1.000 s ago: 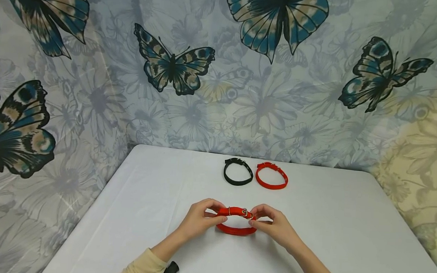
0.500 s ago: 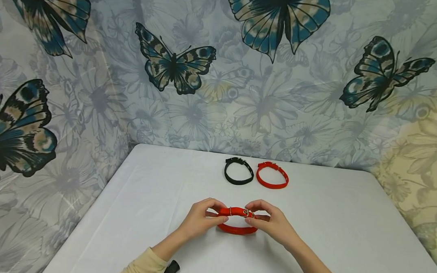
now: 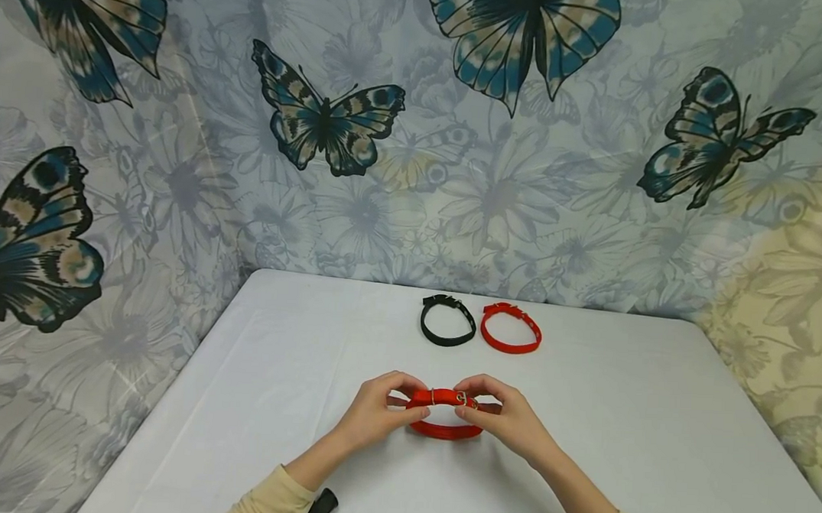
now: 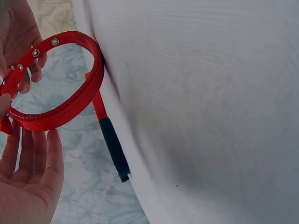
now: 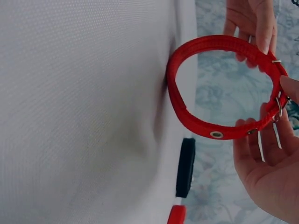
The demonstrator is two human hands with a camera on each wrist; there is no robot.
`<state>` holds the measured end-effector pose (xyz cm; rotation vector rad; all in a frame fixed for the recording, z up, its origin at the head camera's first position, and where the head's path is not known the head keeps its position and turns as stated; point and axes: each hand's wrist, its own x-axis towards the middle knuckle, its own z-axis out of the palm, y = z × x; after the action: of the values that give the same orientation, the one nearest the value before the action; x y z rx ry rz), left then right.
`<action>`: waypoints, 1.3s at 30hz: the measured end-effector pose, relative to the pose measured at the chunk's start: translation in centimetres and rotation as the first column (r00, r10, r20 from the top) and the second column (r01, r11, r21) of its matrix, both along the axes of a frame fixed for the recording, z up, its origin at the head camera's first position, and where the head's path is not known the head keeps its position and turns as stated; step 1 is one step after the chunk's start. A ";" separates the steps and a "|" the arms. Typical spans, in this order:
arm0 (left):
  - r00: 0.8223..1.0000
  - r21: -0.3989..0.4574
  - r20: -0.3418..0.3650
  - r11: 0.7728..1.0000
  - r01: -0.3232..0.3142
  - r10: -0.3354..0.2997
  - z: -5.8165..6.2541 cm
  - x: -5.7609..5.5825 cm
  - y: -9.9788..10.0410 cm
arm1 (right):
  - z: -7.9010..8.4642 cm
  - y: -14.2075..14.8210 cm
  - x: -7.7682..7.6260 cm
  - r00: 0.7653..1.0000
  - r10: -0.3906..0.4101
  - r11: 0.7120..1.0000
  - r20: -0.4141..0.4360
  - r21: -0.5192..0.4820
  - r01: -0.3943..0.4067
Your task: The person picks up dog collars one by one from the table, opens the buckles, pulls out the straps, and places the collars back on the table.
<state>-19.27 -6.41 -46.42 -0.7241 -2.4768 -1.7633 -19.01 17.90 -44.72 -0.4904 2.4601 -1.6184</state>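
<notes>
Between the left hand [image 3: 375,410] and the right hand [image 3: 510,421] is a pet collar [image 3: 447,432]. Behind it, near the far edge of the surface [image 3: 652,420] (the backdrop [image 3: 412,233] rises just beyond), a second collar [image 3: 447,341] lies on the left, a third collar [image 3: 510,349] just beside it on the right.

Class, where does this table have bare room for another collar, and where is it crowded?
Bare: the table left of the black collar and left hand; right of the rear red collar and right hand; a strip between those collars and the hands. Crowded: where both hands hold the front red collar, and between the rear pair.
</notes>
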 end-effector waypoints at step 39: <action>0.991 0.005 -0.132 1.000 0.020 -0.019 2.6 1.3 1.5 | 0.4 -1.3 0.5 0.990 0.008 0.999 -0.141 0.036 -0.003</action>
<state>-17.99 -4.90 -43.86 -0.8374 -2.3858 -1.6698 -18.55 16.62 -44.31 -0.6256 2.5809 -1.5858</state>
